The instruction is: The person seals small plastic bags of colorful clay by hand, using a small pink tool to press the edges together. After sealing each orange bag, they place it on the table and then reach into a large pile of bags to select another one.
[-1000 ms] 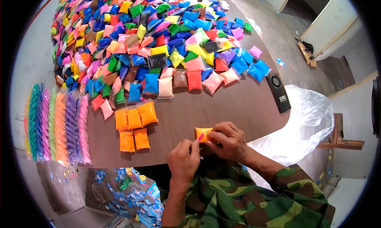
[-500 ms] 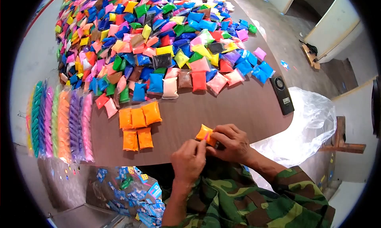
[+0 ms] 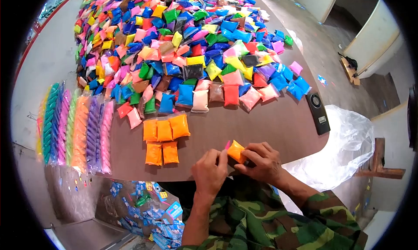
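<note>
Near the table's front edge, my right hand (image 3: 264,162) grips a small clear packet of orange clay-like material (image 3: 236,152), thumb and fingers closed on its right side. My left hand (image 3: 210,171) is pinched around a small pink piece (image 3: 227,144) that sticks up past the fingertips, just left of the packet; most of it is hidden, so its kind does not show. Left of both hands, several matching orange packets (image 3: 164,130) lie in two rows on the brown table (image 3: 209,126).
A large heap of packets in many colours (image 3: 174,45) covers the far table. Long bags of twisted coloured material (image 3: 79,130) lie along the left edge. A black phone (image 3: 318,114) rests at the right edge, beside clear plastic sheeting (image 3: 344,137). Blue printed wrappers (image 3: 152,219) litter the floor.
The pink piece, earlier across the front of the orange packet, is now up and left of it. The packet has turned more upright in my right hand. The whole view has shifted slightly.
</note>
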Action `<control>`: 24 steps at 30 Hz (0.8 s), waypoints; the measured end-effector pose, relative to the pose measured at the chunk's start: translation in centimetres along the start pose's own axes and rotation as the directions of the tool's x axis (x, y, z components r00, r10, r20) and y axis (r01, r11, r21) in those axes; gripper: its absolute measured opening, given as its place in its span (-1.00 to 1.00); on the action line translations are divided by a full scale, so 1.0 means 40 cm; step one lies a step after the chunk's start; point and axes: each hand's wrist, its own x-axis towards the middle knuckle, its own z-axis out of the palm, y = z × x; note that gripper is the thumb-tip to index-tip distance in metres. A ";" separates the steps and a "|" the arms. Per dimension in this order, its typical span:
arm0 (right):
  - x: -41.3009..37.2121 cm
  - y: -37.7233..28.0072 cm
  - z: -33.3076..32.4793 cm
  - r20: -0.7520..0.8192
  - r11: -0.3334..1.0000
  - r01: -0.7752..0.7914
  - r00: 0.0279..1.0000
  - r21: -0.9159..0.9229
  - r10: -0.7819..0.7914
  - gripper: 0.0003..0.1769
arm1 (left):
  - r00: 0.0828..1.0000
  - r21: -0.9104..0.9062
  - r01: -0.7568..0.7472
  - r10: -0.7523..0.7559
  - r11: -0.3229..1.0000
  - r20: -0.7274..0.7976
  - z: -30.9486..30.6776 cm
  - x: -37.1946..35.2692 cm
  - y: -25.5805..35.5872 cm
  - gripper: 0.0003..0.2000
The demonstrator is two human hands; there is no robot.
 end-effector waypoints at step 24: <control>-0.006 0.007 -0.001 0.020 1.000 0.016 1.000 -0.014 -0.016 -0.48 | 1.000 0.113 -0.019 0.019 0.993 -0.001 0.007 -0.014 -0.031 -0.77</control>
